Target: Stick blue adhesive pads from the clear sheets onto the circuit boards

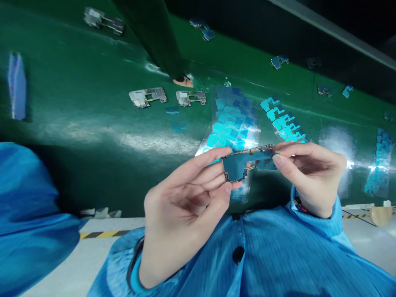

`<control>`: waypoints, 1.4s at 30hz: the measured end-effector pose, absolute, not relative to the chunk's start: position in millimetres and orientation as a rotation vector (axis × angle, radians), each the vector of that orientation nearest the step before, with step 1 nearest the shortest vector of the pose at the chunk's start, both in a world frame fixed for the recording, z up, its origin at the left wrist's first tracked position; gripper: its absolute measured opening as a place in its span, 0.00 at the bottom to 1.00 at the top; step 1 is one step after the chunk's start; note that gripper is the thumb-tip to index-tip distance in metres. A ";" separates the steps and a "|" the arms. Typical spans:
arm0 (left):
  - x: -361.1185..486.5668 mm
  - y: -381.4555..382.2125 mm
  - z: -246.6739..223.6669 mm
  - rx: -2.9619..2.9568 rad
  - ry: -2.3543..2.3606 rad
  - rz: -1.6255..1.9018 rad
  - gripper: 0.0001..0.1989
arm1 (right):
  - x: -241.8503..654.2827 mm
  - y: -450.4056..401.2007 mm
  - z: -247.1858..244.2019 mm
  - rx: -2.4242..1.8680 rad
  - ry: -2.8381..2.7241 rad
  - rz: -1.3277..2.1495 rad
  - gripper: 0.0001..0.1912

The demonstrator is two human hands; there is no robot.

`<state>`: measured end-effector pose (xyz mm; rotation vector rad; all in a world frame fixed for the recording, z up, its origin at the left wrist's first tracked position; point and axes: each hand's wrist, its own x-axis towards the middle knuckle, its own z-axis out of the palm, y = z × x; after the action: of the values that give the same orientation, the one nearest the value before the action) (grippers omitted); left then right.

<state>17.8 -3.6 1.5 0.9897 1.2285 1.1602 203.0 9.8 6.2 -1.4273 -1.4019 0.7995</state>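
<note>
A small circuit board (236, 166) with a blue film over its face is held above the front part of the green table (77, 165). My left hand (188, 206) grips the board's left end, fingers behind it and along its edges. At its right end, my right hand (312, 169) pinches the board or its film between thumb and index finger; which of the two is hard to tell. Behind the board lie transparent sheets with blue film pieces (232, 119).
Two boards (147, 97) (191, 98) lie left of the sheets, beneath a dark post (154, 37). More film strips (283, 119) (380, 161) and small boards (279, 62) are at right. Tweezers-like blue item (17, 86) lies far left. A co-worker's blue sleeve (31, 218) is at left.
</note>
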 end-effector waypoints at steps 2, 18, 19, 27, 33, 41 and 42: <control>17.5 -3.6 1.7 1.000 1.244 1.169 0.22 | 202.7 10.1 7.1 -1.441 -1.400 0.796 0.04; 17.7 -1.6 2.8 1.026 1.292 1.153 0.21 | 202.8 13.4 8.4 -1.408 -1.452 0.798 0.04; 17.9 -1.7 3.1 1.028 1.291 1.157 0.21 | 202.4 13.3 8.2 -1.407 -1.449 0.801 0.05; 16.6 -2.4 2.3 1.077 1.312 1.151 0.21 | 202.1 13.0 6.5 -1.419 -1.445 0.784 0.05; 15.6 -1.5 3.5 1.065 1.329 1.114 0.20 | 202.8 14.2 6.3 -1.420 -1.454 0.777 0.05; 18.5 0.0 10.7 0.978 1.409 1.063 0.18 | 202.3 14.0 6.2 -1.416 -1.457 0.779 0.05; 18.7 0.1 10.5 0.963 1.407 1.071 0.17 | 202.0 13.9 6.2 -1.408 -1.455 0.783 0.05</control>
<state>18.7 0.1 10.5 0.9634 1.4075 1.0705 202.0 13.9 6.2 -1.4082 -1.4547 0.7831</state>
